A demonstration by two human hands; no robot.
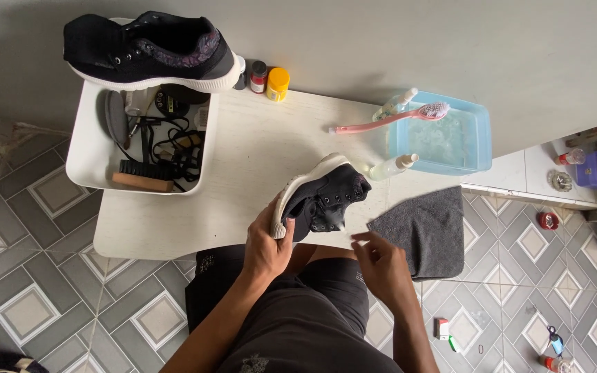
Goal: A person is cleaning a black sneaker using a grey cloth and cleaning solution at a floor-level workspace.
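My left hand [269,243] grips a black sneaker with a white sole [319,197] by its heel, tilted on its side above the near edge of a white table [257,152]. My right hand [380,262] hovers just to the right of the shoe, fingers loosely curled and pinched, holding nothing I can make out. The shoe's lace eyelets face my right hand. A second black sneaker [150,50] rests on top of a white bin [84,159] at the far left.
A grey cloth [426,231] hangs over the table's right edge. A blue tub of water [443,135] carries a pink brush [388,119]; two spray bottles [394,166] lie beside it. Small jars [271,81] stand at the back. The bin holds brushes and laces. Tiled floor below.
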